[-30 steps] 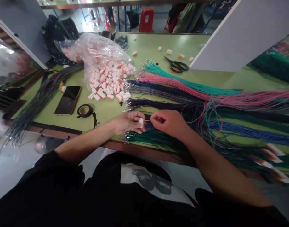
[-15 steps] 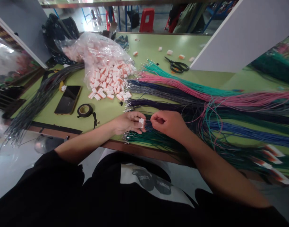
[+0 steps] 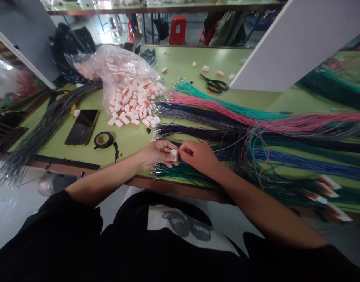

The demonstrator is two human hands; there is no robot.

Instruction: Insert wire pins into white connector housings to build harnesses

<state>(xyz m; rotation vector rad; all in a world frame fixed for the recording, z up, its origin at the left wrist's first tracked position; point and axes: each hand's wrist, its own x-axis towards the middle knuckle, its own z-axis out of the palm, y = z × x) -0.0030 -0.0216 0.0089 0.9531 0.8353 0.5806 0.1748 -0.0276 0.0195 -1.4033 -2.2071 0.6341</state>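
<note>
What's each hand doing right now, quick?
Left hand: closed, holding a small white connector.
Right hand: pinched closed beside it; can't tell what's gripped.

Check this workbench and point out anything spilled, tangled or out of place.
Loose teal and pink wires loop messily across the blue wires, unlike the straighter bundles around them. White and orange connectors spill from the clear plastic bag onto the green tabletop, perhaps on purpose.
</note>
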